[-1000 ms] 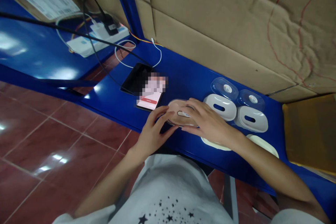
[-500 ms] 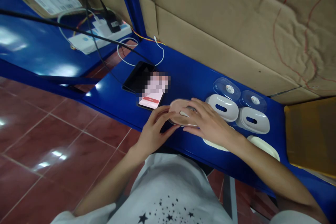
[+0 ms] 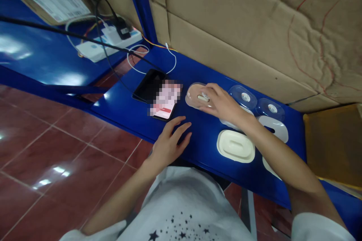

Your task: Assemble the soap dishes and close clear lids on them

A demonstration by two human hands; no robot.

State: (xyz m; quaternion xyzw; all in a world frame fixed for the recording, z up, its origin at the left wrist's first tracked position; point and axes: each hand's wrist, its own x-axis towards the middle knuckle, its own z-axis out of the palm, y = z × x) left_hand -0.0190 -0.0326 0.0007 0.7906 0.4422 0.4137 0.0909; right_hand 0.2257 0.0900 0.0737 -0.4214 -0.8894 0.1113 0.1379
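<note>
The right hand (image 3: 220, 102) gripped the oval plastic case (image 3: 193, 95), probably light, stiff, slippery and best held across its sides, while the left hand (image 3: 169, 144) held nothing.

There are two hands, one left hand (image 3: 171, 141) and one right hand (image 3: 217, 101), and one brown oval case (image 3: 192, 95). On the right are two clear oval covers (image 3: 237, 93) on the far side, two partly hidden white slotted pieces (image 3: 279, 128) between, and two cream oval pieces (image 3: 235, 147) on the near side. Left of these lie one black device (image 3: 146, 83) and one lit phone (image 3: 166, 112); at far left, one power strip (image 3: 96, 51) carries two adapters (image 3: 122, 28), one white, one black.
</note>
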